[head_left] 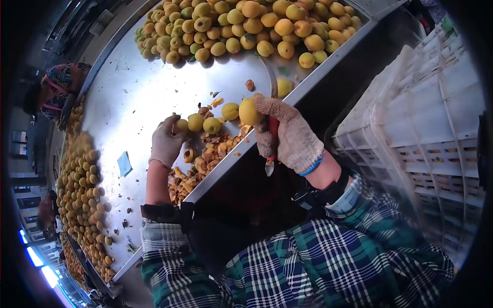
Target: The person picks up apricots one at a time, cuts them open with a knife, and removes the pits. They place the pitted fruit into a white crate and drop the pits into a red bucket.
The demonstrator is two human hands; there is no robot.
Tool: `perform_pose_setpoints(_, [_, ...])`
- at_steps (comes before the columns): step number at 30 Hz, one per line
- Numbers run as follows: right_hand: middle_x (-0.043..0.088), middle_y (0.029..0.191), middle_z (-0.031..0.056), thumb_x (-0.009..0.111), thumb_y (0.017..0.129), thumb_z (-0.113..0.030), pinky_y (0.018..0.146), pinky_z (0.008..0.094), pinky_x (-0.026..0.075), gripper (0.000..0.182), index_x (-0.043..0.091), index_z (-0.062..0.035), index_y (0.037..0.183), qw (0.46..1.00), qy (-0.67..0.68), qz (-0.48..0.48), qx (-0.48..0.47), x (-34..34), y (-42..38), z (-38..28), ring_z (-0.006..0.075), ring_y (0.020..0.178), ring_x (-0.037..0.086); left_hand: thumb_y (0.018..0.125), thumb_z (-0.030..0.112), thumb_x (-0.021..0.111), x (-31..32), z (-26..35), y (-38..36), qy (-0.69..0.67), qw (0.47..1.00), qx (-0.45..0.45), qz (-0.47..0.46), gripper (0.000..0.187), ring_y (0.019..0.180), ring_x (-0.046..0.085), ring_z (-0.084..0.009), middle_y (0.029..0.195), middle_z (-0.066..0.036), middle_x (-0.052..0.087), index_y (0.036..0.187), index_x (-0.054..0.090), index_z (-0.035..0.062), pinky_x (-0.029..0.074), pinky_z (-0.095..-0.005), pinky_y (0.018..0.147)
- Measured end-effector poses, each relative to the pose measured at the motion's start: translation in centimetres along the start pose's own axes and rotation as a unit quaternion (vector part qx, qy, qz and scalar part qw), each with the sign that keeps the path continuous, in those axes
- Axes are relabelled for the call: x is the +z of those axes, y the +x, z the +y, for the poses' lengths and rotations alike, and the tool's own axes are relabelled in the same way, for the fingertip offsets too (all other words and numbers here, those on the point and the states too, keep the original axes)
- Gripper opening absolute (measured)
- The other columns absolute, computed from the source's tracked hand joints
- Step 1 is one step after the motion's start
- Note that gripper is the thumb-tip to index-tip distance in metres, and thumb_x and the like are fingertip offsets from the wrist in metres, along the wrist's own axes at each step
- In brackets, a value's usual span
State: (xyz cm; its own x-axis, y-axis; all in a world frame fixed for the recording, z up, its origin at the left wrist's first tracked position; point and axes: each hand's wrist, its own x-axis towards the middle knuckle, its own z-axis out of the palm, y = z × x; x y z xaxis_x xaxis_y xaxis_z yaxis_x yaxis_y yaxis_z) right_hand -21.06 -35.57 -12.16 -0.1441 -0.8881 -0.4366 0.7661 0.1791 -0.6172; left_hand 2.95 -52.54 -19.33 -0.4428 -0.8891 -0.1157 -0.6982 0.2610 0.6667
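My right hand (290, 136), in a beige knit glove, grips a red-handled knife (271, 138); its short metal blade points down past the table edge. The same hand holds a large yellow apricot (250, 112) at its fingertips. My left hand (167, 141), in a pale glove, has its fingers curled round a small greenish-yellow apricot (181, 125) just above the table. Between my hands, loose apricots (212, 125) lie in a short row. Below them, a heap of cut apricot pieces and stones (208, 156) lies along the near edge.
A big pile of whole apricots (246, 25) covers the far end of the metal table (133, 92). Another long pile (82, 179) runs down the left side, by a person (59, 92). A blue paper scrap (124, 164) lies flat. White plastic crates (411, 123) stand close on my right.
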Motion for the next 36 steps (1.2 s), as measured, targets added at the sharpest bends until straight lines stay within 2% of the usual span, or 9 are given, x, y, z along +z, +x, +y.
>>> perform_pose_setpoints(9, [0.049,0.055,0.0002,0.067,0.085,-0.03,0.034,0.0249,0.039,0.025,0.058,-0.0067,0.08,0.999,-0.032,-0.009,0.033,-0.2,-0.8,0.7,0.0114,0.036,0.044,0.092,0.027,0.058,0.0,0.6,-5.1,-0.437,0.896,-0.073,0.036,0.043,0.07,0.057,-0.0109,0.097,-0.01,0.064,0.119,0.056,-0.0059,0.046,-0.0223,0.055])
perform_pose_setpoints(13, [0.05,0.055,0.0002,0.066,0.086,-0.031,0.032,0.0261,0.038,0.027,0.06,-0.0058,0.08,0.999,-0.03,-0.018,0.036,-0.9,-0.6,2.0,0.0124,0.034,0.045,0.088,0.021,0.06,1.9,0.3,-6.2,-0.264,0.959,-0.055,0.085,0.041,0.071,0.059,-0.0127,0.089,-0.009,0.066,0.12,0.057,-0.0043,0.048,-0.0249,0.06])
perform_pose_setpoints(17, [0.047,0.051,0.0012,0.072,0.082,-0.028,0.028,0.0265,0.037,0.029,0.055,-0.0068,0.071,0.999,-0.016,0.002,0.037,-0.5,-0.6,3.0,0.012,0.031,0.043,0.083,0.021,0.066,2.8,0.6,-6.3,0.179,0.97,-0.018,0.164,0.043,0.088,0.064,-0.0285,0.102,-0.017,0.064,0.123,0.058,0.0072,0.051,-0.0377,0.078])
perform_pose_setpoints(21, [0.047,0.05,0.0013,0.068,0.084,-0.033,0.028,0.028,0.037,0.03,0.056,-0.0055,0.079,0.999,-0.028,-0.014,0.044,0.0,-0.7,3.3,0.0121,0.031,0.042,0.082,0.028,0.067,2.4,2.2,-6.5,0.205,0.969,-0.014,0.136,0.045,0.101,0.06,-0.0313,0.108,-0.017,0.062,0.124,0.059,0.0124,0.047,-0.0401,0.088])
perform_pose_setpoints(25, [0.052,0.057,-0.0005,0.066,0.086,-0.038,0.033,0.0247,0.037,0.028,0.059,-0.0115,0.079,0.994,-0.024,-0.021,0.104,0.2,-1.1,2.9,0.0108,0.037,0.044,0.082,0.031,0.068,2.4,1.7,-6.5,0.135,0.971,0.051,0.188,0.051,0.108,0.057,-0.0323,0.118,-0.018,0.058,0.125,0.057,0.0053,0.045,-0.0387,0.093])
perform_pose_setpoints(29, [0.047,0.055,0.0012,0.063,0.088,-0.04,0.03,0.027,0.03,0.032,0.056,-0.0087,0.089,0.995,-0.021,-0.03,0.091,0.0,-0.9,3.4,0.0101,0.034,0.039,0.09,0.039,0.062,2.9,6.8,-8.0,-0.388,0.918,0.063,0.05,0.062,0.11,0.056,-0.0232,0.126,-0.014,0.056,0.135,0.046,0.0,0.048,-0.0327,0.087])
perform_pose_setpoints(31, [0.047,0.056,0.0008,0.061,0.089,-0.042,0.032,0.0264,0.031,0.032,0.057,-0.0098,0.092,0.996,-0.036,-0.032,0.076,0.2,-1.4,3.3,0.01,0.035,0.039,0.088,0.05,0.059,3.4,10.1,-8.4,-0.379,0.917,0.121,-0.03,0.072,0.101,0.057,-0.0149,0.12,-0.01,0.057,0.136,0.043,-0.0014,0.046,-0.0238,0.076])
perform_pose_setpoints(33, [0.047,0.056,0.0002,0.061,0.089,-0.041,0.032,0.0251,0.03,0.032,0.057,-0.0098,0.092,0.996,-0.036,-0.034,0.072,0.1,-1.5,3.2,0.0096,0.036,0.039,0.088,0.033,0.067,4.6,10.7,-8.7,-0.438,0.875,0.15,-0.141,0.067,0.108,0.055,-0.0165,0.123,-0.01,0.056,0.139,0.039,-0.0009,0.044,-0.0288,0.093])
perform_pose_setpoints(36, [0.05,0.059,0.0005,0.065,0.088,-0.036,0.033,0.0236,0.031,0.028,0.059,-0.0099,0.092,0.99,-0.142,-0.01,-0.005,-0.5,-0.7,3.5,0.0075,0.037,0.04,0.086,0.028,0.071,5.0,11.0,-8.2,-0.475,0.862,0.121,-0.126,0.065,0.106,0.055,-0.014,0.119,-0.007,0.057,0.137,0.042,0.0011,0.047,-0.0255,0.087])
